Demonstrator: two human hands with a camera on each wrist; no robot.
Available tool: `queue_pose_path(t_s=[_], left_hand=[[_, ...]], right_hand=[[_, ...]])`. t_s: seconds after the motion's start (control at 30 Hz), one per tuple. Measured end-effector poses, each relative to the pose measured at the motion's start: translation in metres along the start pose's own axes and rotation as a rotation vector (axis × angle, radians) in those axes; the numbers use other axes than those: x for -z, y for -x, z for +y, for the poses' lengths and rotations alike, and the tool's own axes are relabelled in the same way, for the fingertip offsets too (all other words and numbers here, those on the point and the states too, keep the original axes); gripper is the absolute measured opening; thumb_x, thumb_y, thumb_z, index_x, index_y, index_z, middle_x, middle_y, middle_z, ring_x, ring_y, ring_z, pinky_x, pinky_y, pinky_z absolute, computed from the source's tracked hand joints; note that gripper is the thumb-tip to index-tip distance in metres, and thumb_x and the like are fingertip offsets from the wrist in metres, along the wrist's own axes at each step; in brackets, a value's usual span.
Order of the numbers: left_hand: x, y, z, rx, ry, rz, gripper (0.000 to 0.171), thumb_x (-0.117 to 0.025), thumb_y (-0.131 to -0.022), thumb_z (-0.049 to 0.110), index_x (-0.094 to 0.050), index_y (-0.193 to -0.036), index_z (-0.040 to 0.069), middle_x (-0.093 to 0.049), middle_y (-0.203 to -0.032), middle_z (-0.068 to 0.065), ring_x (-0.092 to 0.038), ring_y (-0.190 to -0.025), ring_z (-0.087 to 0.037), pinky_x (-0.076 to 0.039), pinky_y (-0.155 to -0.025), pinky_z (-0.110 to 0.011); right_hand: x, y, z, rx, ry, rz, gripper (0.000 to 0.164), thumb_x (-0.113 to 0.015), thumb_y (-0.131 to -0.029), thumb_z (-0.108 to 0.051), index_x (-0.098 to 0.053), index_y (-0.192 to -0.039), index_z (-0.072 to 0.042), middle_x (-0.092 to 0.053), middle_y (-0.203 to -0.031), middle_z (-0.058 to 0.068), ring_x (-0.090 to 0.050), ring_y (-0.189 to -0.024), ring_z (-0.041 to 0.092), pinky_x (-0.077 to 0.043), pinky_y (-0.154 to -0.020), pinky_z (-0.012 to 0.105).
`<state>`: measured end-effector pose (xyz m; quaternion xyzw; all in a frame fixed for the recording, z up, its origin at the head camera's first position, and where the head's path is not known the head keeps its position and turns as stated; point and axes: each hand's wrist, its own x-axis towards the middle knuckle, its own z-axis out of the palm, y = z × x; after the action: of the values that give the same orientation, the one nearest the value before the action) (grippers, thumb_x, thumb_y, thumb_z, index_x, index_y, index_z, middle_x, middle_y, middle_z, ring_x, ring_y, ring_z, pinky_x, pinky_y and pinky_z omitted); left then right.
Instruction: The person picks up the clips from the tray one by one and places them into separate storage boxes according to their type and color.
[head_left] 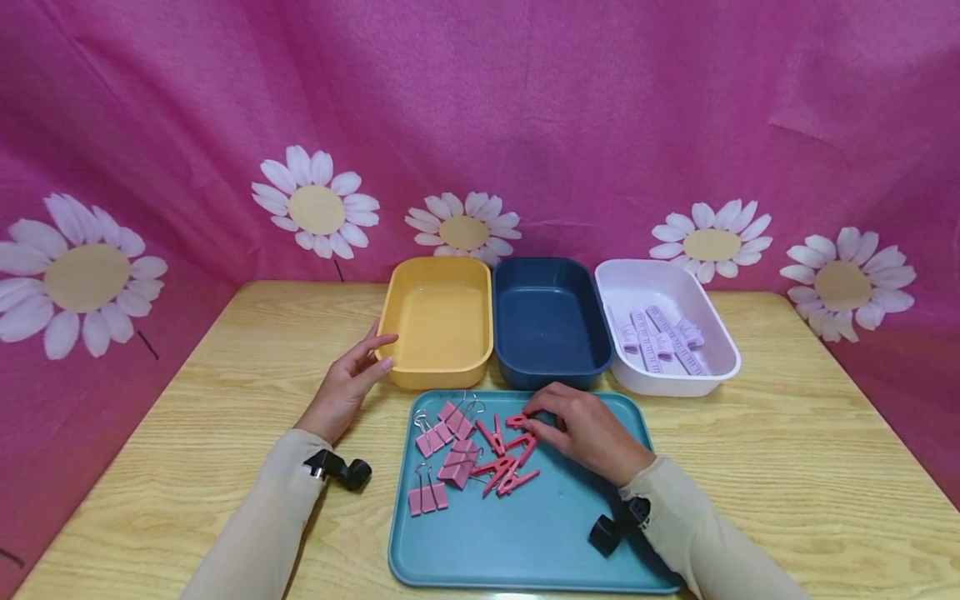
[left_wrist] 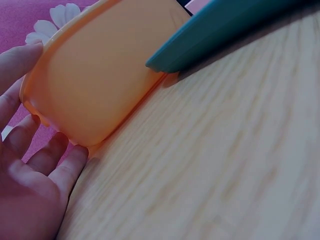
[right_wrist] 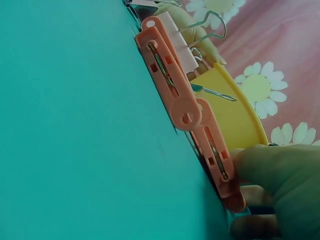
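Teal tray [head_left: 555, 542], head view: right side partly covered by the right hand [head_left: 588, 429] and its sleeve; both forearms cut off at the bottom edge. One red clothespin [head_left: 515, 422] pokes out at the right thumb and index fingertips, its end hidden by them. Narrow gap there, can't tell if they pinch it. Other clothespins [head_left: 517, 483] lie just left and nearer the person, overlapping, hard to separate. Four pink binder clips [head_left: 428, 498] further left on the tray. The left hand [head_left: 341, 400] touches the near left corner of the yellow bin [head_left: 438, 379], fingers loosely extended. Navy bin [head_left: 553, 373] stands just beyond the right hand, between the yellow bin and the white bin [head_left: 675, 385], which holds lilac tape measures [head_left: 647, 342]. Pink flowered curtain [head_left: 525, 100] behind the wood table [head_left: 810, 433].

Left wrist view: yellow bin cut off at top, tray only a corner at upper right, overlapping the bin. Fingers spread, tips at the bin's rim and outer wall.

Right wrist view: dim, tinted. Two clothespins in front, nearly end to end; the lower one's end is right at the fingers, contact obscured. Hand cut off at right. Binder clip wires jut up behind, crossing the yellow bin.
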<state>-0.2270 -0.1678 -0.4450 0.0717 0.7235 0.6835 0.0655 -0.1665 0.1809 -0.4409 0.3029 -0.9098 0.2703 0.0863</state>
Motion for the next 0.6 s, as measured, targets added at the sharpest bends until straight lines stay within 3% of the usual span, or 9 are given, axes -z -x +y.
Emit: queue_pose_path(t_s=[0.13, 0.3, 0.6], left_hand=[[-0.0002, -0.0014, -0.0016, 0.006, -0.029, 0.011, 0.048, -0.062, -0.094, 0.034, -0.052, -0.139, 0.021, -0.016, -0.157, 0.02, -0.012, -0.146, -0.011, -0.017, -0.118, -0.039], [-0.0012, -0.0015, -0.0021, 0.003, -0.131, 0.038, 0.048, -0.063, -0.092, 0.042, -0.054, -0.137, 0.028, -0.017, -0.157, 0.022, -0.014, -0.146, -0.014, -0.022, -0.117, -0.042], [-0.0002, -0.0005, -0.0043, -0.068, -0.254, 0.054, 0.04, -0.059, -0.096, 0.035, -0.055, -0.135, 0.027, -0.016, -0.159, 0.015, -0.018, -0.145, -0.013, -0.025, -0.115, -0.04]], right_hand=[[-0.001, 0.0005, 0.0008, -0.008, -0.017, 0.019, 0.014, -0.073, -0.087, -0.027, -0.072, -0.101, -0.023, -0.063, -0.099, -0.012, -0.06, -0.089, 0.005, -0.055, -0.079, 0.029], [-0.0007, 0.0007, 0.0003, -0.027, -0.016, 0.024, 0.017, -0.073, -0.087, -0.027, -0.073, -0.103, -0.021, -0.064, -0.1, -0.011, -0.061, -0.089, 0.006, -0.055, -0.08, 0.03], [0.0022, -0.0017, -0.0058, -0.059, 0.024, 0.001, 0.021, -0.073, -0.087, -0.027, -0.075, -0.105, -0.016, -0.065, -0.099, -0.007, -0.061, -0.088, 0.008, -0.055, -0.08, 0.032]])
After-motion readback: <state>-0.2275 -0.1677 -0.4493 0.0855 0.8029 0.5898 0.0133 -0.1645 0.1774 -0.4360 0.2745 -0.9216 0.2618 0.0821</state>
